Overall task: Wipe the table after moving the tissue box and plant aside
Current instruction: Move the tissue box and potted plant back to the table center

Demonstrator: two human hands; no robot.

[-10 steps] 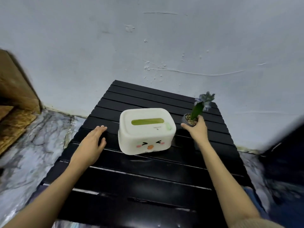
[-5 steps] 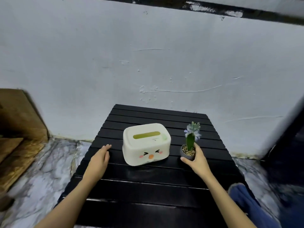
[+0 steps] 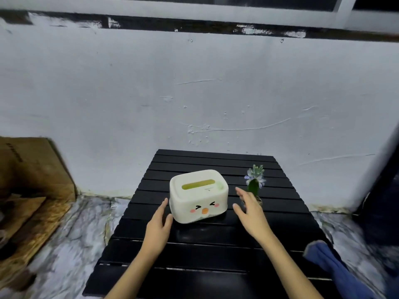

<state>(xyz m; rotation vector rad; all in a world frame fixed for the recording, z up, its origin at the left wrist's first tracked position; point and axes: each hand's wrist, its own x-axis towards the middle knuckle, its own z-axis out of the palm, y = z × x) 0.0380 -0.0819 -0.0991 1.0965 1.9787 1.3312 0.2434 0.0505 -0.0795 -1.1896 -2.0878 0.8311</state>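
Observation:
A cream tissue box (image 3: 198, 195) with a green slot and a cartoon face sits mid-table on the black slatted table (image 3: 216, 244). My left hand (image 3: 158, 225) is open at the box's left front corner, thumb close to or touching it. My right hand (image 3: 249, 209) is open to the right of the box, a small gap away. Behind that hand stands the small potted plant (image 3: 254, 182), green with pale purple flowers, its pot mostly hidden by my fingers.
A blue cloth (image 3: 332, 268) hangs over the table's right front edge. A white wall rises just behind the table. A cardboard box (image 3: 32, 169) stands at the left on the marble-patterned floor (image 3: 71, 234).
My right hand has let go of the plant pot and moved left toward the tissue box. My left hand has shifted right to the box's corner. The view has tilted upward.

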